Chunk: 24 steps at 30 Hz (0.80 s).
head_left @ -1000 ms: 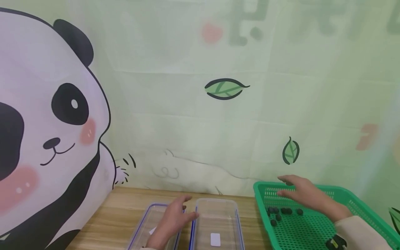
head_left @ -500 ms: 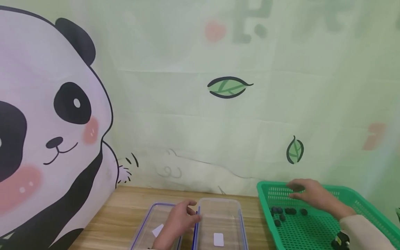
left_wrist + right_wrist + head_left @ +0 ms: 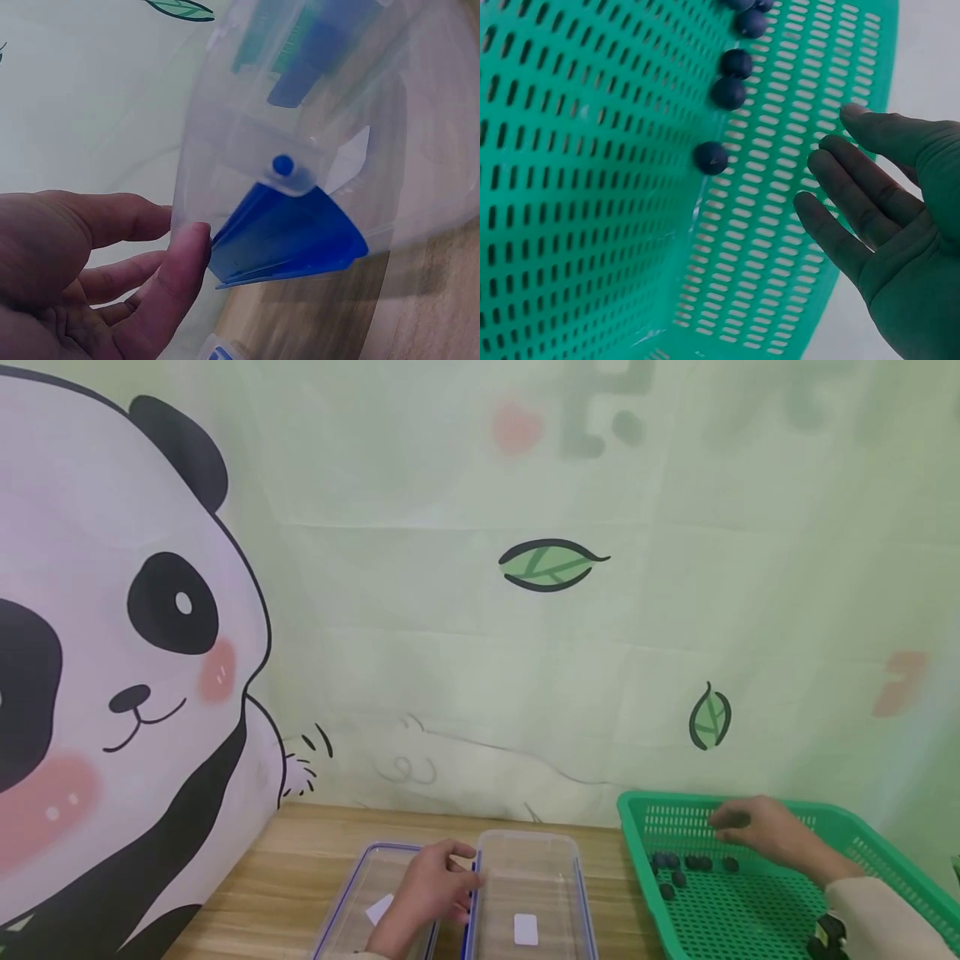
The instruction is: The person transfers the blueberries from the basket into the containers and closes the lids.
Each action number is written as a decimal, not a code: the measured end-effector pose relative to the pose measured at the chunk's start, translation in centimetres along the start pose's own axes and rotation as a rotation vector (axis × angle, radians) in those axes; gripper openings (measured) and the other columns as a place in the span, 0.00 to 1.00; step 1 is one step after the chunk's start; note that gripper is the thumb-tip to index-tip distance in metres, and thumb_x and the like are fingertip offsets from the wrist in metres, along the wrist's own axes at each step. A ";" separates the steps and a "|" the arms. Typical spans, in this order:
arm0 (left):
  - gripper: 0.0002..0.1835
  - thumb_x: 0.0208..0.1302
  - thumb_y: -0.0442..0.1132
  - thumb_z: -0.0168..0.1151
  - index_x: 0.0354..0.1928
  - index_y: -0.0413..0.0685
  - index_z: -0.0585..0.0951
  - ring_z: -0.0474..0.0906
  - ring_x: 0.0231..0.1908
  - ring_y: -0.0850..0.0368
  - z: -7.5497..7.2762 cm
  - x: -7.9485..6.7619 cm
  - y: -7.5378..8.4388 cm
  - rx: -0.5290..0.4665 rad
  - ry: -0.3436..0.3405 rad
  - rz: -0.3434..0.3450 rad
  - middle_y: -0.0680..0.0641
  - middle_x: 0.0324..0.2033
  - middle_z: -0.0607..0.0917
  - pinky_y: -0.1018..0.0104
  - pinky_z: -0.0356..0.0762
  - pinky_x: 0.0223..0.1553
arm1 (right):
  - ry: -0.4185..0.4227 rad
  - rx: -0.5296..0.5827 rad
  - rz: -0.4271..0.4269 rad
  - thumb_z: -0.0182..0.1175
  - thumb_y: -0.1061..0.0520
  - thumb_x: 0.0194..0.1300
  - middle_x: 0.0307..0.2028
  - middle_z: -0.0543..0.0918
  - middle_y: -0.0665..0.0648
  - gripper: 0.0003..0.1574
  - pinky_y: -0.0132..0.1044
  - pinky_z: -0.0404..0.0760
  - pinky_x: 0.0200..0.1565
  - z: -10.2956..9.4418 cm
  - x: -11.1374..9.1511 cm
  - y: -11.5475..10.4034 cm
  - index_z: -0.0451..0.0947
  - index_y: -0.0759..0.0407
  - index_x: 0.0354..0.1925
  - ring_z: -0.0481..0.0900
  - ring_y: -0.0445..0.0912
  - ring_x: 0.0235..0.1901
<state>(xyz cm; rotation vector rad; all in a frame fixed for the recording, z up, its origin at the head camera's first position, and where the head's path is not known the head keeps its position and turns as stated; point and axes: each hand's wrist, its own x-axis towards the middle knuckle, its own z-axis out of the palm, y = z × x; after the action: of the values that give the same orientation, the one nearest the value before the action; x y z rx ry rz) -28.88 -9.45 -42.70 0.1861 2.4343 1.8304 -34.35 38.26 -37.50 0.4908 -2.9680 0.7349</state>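
My left hand (image 3: 433, 887) pinches the near-left wall of a clear plastic food container (image 3: 528, 837), thumb on one side and fingers on the other. In the left wrist view a blue latch (image 3: 289, 232) hangs from that container's side, right beside the thumb tip. Over the green mesh basket (image 3: 633, 839) my right hand (image 3: 772, 831) hovers with nothing in it, fingers loosely bent. Several dark blueberries (image 3: 711, 158) lie along the basket's edge, a little way from those fingertips.
Left of the container, partly behind my left forearm, lies a clear plastic piece with a blue edge (image 3: 341, 893) and a white label (image 3: 378, 908). Everything stands on a wood-grain table (image 3: 262, 868). A panda-printed cloth (image 3: 420, 610) hangs behind it.
My left hand has moved right onto the container's edge, its fingers closing in. My right hand has shifted a little right and down over the basket. The head view has turned slightly.
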 end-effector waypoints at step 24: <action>0.19 0.64 0.27 0.71 0.56 0.29 0.82 0.81 0.21 0.56 0.3 0.2 -0.6 -0.008 0.119 0.050 0.44 0.30 0.83 0.61 0.90 0.21 | -0.120 -0.027 0.041 0.70 0.69 0.62 0.40 0.89 0.62 0.09 0.56 0.90 0.43 1.5 0.1 3.5 0.87 0.70 0.43 0.86 0.61 0.42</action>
<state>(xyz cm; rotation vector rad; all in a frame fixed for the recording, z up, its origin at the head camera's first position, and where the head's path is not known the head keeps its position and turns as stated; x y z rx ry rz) -29.06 -9.30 -43.41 0.1428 2.5229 1.9246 -35.53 40.50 -40.43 0.4912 -3.1037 0.6916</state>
